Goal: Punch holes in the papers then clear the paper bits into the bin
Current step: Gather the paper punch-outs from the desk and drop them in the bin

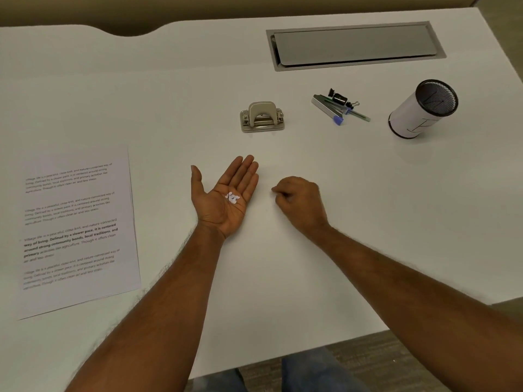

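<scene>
On the white table (169, 94) a grey recessed hatch (355, 45) lies toward one o'clock, and nearer two o'clock sits a small heap of stationery (338, 106) — a silver bar (322, 104), a black binder clip (352, 104), a green pen (360, 116).

Bare hands: 2, left hand (216, 206) and right hand (301, 203), near centre.
Small white round paper bits (232, 198): one cluster, about six, exact count unresolvable.
Printed white paper sheets (76, 222): one stack, near left, sheet count unresolvable.
Grey metal hole punch (262, 117): 1.
Black mesh cylindrical bin (418, 111), white-wrapped: 1, right.
Green pen (362, 116): 1.
Blue-capped pen (338, 119): 1.
Grey recessed rectangular hatch (353, 46): 1, far.
</scene>
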{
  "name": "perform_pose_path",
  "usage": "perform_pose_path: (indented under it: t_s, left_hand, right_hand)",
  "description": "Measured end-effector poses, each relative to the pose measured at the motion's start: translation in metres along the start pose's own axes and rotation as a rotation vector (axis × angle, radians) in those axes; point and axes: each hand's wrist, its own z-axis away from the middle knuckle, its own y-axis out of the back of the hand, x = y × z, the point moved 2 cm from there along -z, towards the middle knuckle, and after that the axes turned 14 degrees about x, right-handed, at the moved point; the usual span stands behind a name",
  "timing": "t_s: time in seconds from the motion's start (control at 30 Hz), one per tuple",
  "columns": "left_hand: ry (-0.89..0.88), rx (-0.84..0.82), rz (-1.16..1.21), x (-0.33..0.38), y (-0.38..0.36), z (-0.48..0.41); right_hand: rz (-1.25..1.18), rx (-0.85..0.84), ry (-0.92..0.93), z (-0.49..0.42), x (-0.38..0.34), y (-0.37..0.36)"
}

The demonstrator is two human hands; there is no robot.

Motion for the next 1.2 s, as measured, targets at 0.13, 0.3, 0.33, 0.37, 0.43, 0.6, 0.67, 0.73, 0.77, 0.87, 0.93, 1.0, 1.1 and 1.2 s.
perform_pose_path:
  t_s: [0.13, 0.3, 0.33, 0.37, 0.43, 0.6, 0.67, 0.73, 0.77, 0.87, 0.93, 1.0, 1.1, 1.2]
  left_hand:
    - [0.001, -0.019, 0.029, -0.004, -0.005, -0.001]
    - [0.009, -0.019, 0.009, -0.012, -0.015, -0.002]
    - [0.007, -0.021, 0.0, -0.013, -0.017, -0.002]
    - [0.007, -0.024, -0.009, -0.014, -0.019, -0.002]
    - [0.002, -0.031, -0.028, -0.014, -0.022, -0.003]
    - [0.006, -0.041, -0.076, -0.012, -0.024, -0.005]
    - [0.017, -0.045, -0.082, -0.014, -0.023, -0.005]
    - [0.023, -0.054, -0.085, -0.016, -0.024, -0.005]
    - [0.022, -0.057, -0.088, -0.017, -0.024, -0.005]
    - [0.028, -0.066, -0.084, -0.017, -0.026, -0.006]
    - [0.033, -0.076, -0.078, -0.016, -0.027, -0.007]
    - [0.029, -0.079, -0.082, -0.016, -0.028, -0.007]
    - [0.02, -0.077, -0.095, -0.014, -0.03, -0.007]
    - [0.017, -0.083, -0.11, -0.013, -0.031, -0.006]
  right_hand:
    - [-0.509, 0.031, -0.591, -0.01, -0.001, 0.013]
    - [-0.658, -0.041, -0.523, -0.021, -0.04, 0.02]
    - [-0.609, -0.048, -0.456, -0.023, -0.047, 0.02]
    - [-0.548, -0.053, -0.385, -0.025, -0.053, 0.019]
    - [-0.458, -0.043, -0.287, -0.028, -0.061, 0.018]
    - [-0.286, -0.035, -0.183, -0.027, -0.068, 0.017]
    - [-0.262, -0.042, -0.162, -0.027, -0.07, 0.018]
    - [-0.242, -0.05, -0.131, -0.028, -0.073, 0.019]
    - [-0.231, -0.052, -0.115, -0.028, -0.075, 0.019]
    - [-0.174, -0.055, -0.078, -0.029, -0.076, 0.021]
    - [-0.134, -0.065, -0.05, -0.03, -0.076, 0.023]
    - [-0.118, -0.077, -0.023, -0.031, -0.077, 0.025]
    - [-0.1, -0.069, 0.009, -0.032, -0.079, 0.027]
    - [-0.093, -0.025, 0.042, -0.034, -0.081, 0.031]
